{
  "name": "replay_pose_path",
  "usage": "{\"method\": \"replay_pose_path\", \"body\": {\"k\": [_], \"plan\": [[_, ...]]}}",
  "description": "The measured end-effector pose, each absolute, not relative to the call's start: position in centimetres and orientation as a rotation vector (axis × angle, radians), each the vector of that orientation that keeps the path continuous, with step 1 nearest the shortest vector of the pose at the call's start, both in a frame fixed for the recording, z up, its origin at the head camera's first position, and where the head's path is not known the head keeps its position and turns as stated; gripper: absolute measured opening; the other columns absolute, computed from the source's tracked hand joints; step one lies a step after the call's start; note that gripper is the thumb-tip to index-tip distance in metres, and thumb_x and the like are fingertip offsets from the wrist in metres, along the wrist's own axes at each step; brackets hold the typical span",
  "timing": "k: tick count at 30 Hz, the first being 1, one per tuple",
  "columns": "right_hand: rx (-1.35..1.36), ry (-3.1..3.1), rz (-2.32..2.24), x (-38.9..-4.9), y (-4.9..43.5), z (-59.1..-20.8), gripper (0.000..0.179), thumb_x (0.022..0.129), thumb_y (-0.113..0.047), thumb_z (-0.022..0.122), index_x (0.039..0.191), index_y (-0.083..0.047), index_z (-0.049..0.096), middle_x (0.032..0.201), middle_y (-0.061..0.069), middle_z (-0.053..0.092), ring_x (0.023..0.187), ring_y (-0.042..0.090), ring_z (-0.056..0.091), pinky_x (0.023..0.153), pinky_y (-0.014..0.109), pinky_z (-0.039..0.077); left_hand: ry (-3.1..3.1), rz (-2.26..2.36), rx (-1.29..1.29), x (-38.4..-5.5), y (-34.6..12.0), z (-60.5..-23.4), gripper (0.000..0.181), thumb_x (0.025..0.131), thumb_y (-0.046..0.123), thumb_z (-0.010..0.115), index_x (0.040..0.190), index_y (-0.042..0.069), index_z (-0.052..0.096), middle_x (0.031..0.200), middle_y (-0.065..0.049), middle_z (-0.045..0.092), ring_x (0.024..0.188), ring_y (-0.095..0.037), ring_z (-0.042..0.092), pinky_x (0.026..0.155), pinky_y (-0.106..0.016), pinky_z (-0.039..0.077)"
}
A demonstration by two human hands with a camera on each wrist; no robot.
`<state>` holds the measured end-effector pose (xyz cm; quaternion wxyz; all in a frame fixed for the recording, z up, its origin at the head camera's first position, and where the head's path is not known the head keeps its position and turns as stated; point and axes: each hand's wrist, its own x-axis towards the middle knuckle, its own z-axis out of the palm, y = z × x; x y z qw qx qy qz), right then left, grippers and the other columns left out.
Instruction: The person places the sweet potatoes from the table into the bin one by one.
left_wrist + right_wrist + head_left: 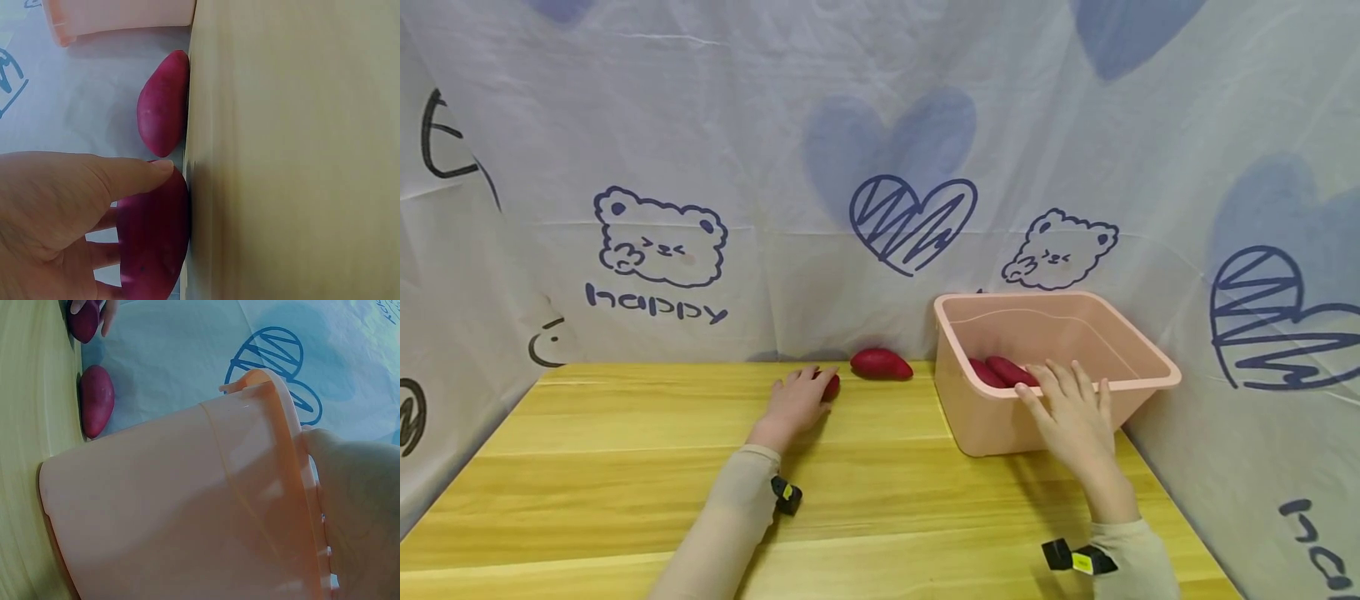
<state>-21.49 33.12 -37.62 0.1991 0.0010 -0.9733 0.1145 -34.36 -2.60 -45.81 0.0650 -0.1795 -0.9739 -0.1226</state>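
Observation:
At the back of the table my left hand (pixel 800 406) grips a red-skinned sweet potato (pixel 153 237), thumb on its near side and fingers behind it. In the head view this hand covers most of it. A second sweet potato (pixel 881 364) lies just to the right, beside the back cloth. My right hand (pixel 1075 417) reaches over the front rim of a pink plastic bin (pixel 1000 425), fingers spread and extended. Inside the bin, by its front left corner, two sweet potatoes (pixel 1011 372) show near those fingers. In the right wrist view the bin wall hides the fingertips.
The bin stands at the right rear of the wooden table (pixel 865 500). A white cloth (pixel 760 150) with blue hearts and bears hangs along the back and sides. Both sleeved wrists carry small black cameras (pixel 787 495).

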Motion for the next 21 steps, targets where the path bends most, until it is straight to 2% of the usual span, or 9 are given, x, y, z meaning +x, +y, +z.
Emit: {"method": "replay_pose_path", "body": {"k": [5, 13, 21], "plan": [[-0.006, -2.732, 0.329, -21.44, 33.07, -37.56, 0.059, 0.09, -0.057, 0.028, 0.133, -0.019, 0.039, 0.142, 0.014, 0.032, 0.135, 0.039, 0.012, 0.103, 0.062, -0.006, -2.949, -0.357, -0.547, -34.63, -2.36, -46.02, 0.057, 0.084, 0.026, 0.061, 0.136, 0.026, 0.037, 0.134, -0.015, 0.042, 0.118, -0.038, 0.043, 0.089, -0.061, 0.035], [0.012, -2.717, 0.32, -21.41, 33.11, -37.5, 0.057, 0.091, -0.056, 0.029, 0.132, -0.018, 0.041, 0.141, 0.013, 0.033, 0.133, 0.04, 0.016, 0.104, 0.062, -0.005, -2.956, -0.359, -0.534, -34.54, -2.26, -45.9, 0.046, 0.092, 0.016, 0.046, 0.136, 0.027, 0.038, 0.133, -0.015, 0.042, 0.116, -0.039, 0.044, 0.085, -0.059, 0.038], [0.006, -2.723, 0.311, -21.31, 33.1, -37.46, 0.057, 0.09, -0.057, 0.029, 0.131, -0.019, 0.041, 0.141, 0.012, 0.034, 0.133, 0.04, 0.016, 0.103, 0.063, -0.003, -2.943, -0.329, -0.534, -34.41, -2.26, -45.78, 0.043, 0.093, 0.016, 0.045, 0.134, 0.027, 0.04, 0.131, -0.015, 0.042, 0.114, -0.038, 0.045, 0.082, -0.058, 0.039]]}}
